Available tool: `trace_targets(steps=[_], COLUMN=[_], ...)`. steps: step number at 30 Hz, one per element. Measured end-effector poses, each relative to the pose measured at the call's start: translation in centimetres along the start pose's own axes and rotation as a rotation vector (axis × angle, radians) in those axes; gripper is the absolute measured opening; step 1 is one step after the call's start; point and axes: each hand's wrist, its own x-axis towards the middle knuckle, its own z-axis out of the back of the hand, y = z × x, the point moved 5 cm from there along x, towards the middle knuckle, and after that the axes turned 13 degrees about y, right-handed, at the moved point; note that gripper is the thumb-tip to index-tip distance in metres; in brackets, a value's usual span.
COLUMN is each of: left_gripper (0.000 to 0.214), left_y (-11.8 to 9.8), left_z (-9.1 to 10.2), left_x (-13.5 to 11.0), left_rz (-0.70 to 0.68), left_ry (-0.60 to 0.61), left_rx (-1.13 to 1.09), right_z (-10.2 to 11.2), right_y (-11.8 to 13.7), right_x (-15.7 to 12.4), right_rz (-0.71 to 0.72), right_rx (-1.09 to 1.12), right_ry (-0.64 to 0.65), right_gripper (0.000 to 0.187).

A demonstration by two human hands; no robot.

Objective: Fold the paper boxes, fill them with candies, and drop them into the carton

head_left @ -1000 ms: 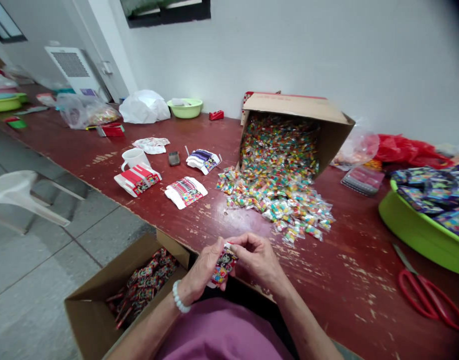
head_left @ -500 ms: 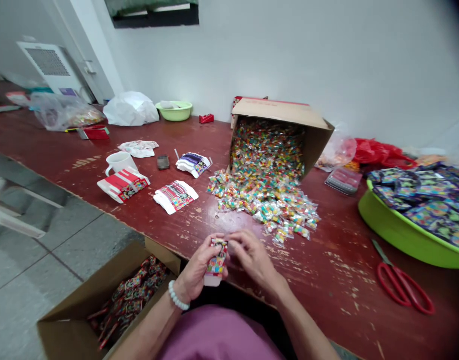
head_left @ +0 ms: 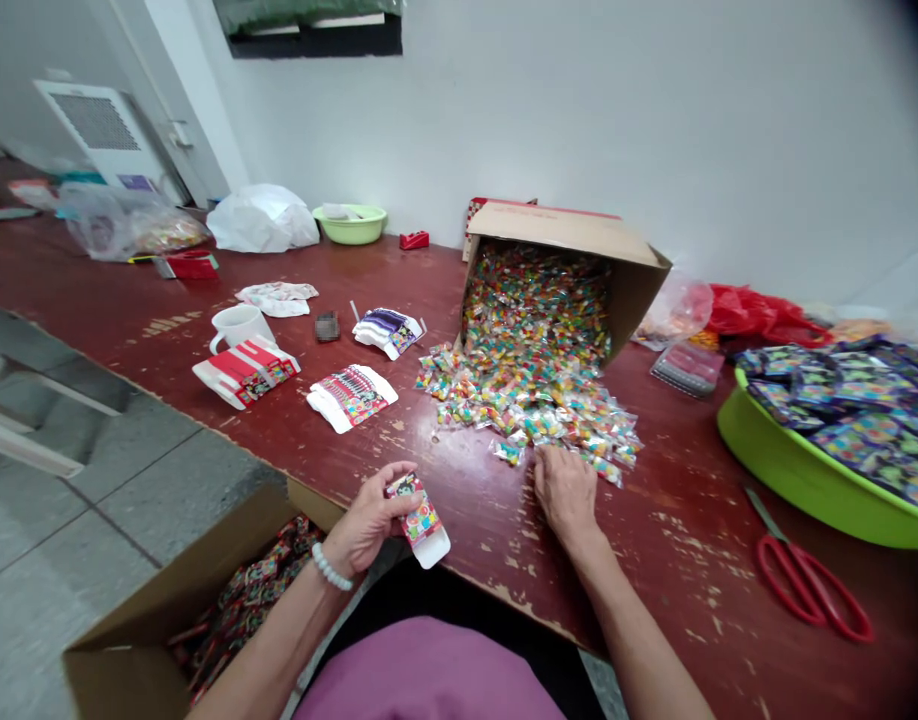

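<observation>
Half a second ago both hands were together near the edge of the counter; now they are well apart. The right hand has moved out to the near edge of the heap of candy packets, its back to the camera and its fingers curled down; whether it has hold of a packet cannot be told, since the fingertips are hidden. A single packet shows just left of that hand, where bare counter showed before. The left hand keeps the small printed carton pinched between thumb and fingers, partly closed around it, near the counter's edge. The carton, roughly upright in the earlier view, now slants, its white flap end pointing down and to the right. The tipped cardboard box, the red-handled scissors and the white mug have stayed where they were.
</observation>
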Motion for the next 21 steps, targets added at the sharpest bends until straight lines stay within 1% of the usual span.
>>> trace_targets(steps=[2, 4, 5, 7, 9, 11, 13, 16, 18, 19, 21], left_gripper=[0.048, 0.043, 0.042, 0.042, 0.042, 0.042, 0.043, 0.049, 0.052, 0.051, 0.047], left_y=[-0.4, -0.7, -0.8, -0.8, -0.7, -0.2, 0.5, 1.7, 2.3, 2.5, 2.6], left_z=[0.1, 0.1, 0.1, -0.2, -0.8, -1.5, -2.3, -3.8, -4.9, -5.3, -5.9], left_x=[-0.1, -0.2, -0.2, -0.3, -0.5, -0.9, -1.4, -2.1, -2.5, -2.6, -2.6], left_rz=[0.013, 0.005, -0.002, -0.014, -0.019, -0.007, 0.019, 0.085, 0.14, 0.162, 0.178], left_ry=[0.03, 0.013, -0.002, -0.013, 0.006, 0.053, 0.132, 0.316, 0.434, 0.474, 0.504], left_rx=[0.035, 0.059, 0.062, 0.036, -0.021, -0.086, -0.13, -0.164, -0.167, -0.163, -0.139], right_z=[0.8, 1.0, 0.9, 0.1, -0.6, -1.0, -1.1, -0.8, -0.3, -0.1, 0.4], right_y=[1.0, 2.5, 3.5, 5.2, 6.6, 7.3, 7.6, 8.1, 8.5, 8.7, 9.1], right_x=[-0.6, -1.7, -2.4, -3.8, -4.8, -5.3, -5.3, -5.1, -5.1, -5.1, -5.1], right_rz=[0.014, 0.042, 0.059, 0.05, 0.025, 0.002, -0.001, 0.039, 0.065, 0.081, 0.12], right_rx=[0.084, 0.234, 0.33, 0.685, 0.821, 0.811, 0.793, 0.755, 0.677, 0.638, 0.588], right_ry=[-0.016, 0.027, 0.071, 0.176, 0.209, 0.202, 0.204, 0.239, 0.241, 0.238, 0.229], right_gripper=[0.027, 0.03, 0.032, 0.033, 0.033, 0.031, 0.029, 0.026, 0.027, 0.027, 0.025])
